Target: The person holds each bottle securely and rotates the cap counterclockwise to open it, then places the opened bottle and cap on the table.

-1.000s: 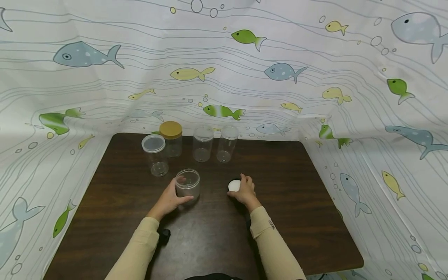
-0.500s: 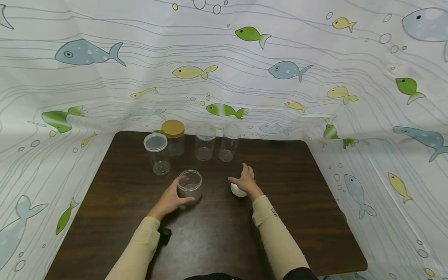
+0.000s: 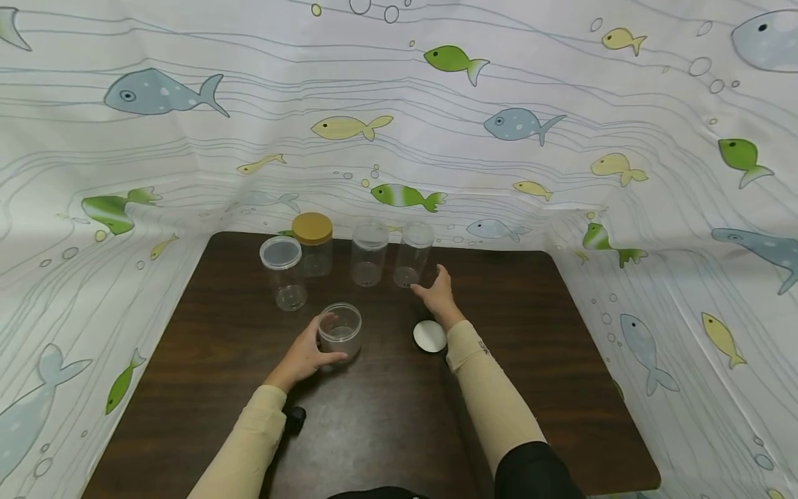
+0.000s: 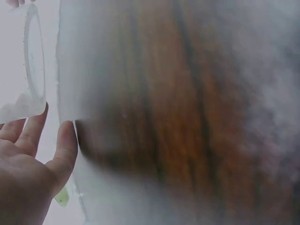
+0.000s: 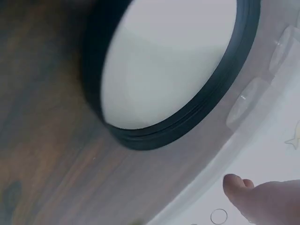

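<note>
My left hand [image 3: 308,355] grips a low, wide clear jar [image 3: 341,339] that has no lid, with the thumb at its near side and the fingers behind it. In the left wrist view that hand [image 4: 30,166] is beside the clear jar [image 4: 21,65] at the left edge. My right hand [image 3: 439,296] holds nothing; its thumb and fingers are spread just in front of a tall clear jar [image 3: 413,258]. Below its wrist a black lid [image 3: 430,337] lies on the table, white lining upward. The right wrist view shows this lid [image 5: 168,70] large, with the thumb [image 5: 239,185] at the lower right.
A second tall clear jar [image 3: 369,256], a jar with a gold lid [image 3: 313,235] and a jar with a clear lid [image 3: 284,267] stand toward the back left of the dark wooden table [image 3: 386,436]. A fish-print curtain [image 3: 399,90] surrounds the table's back and sides.
My right hand has let go of the black lid and moved forward toward the tall clear jars at the back. The left hand and its jar have stayed in place.
</note>
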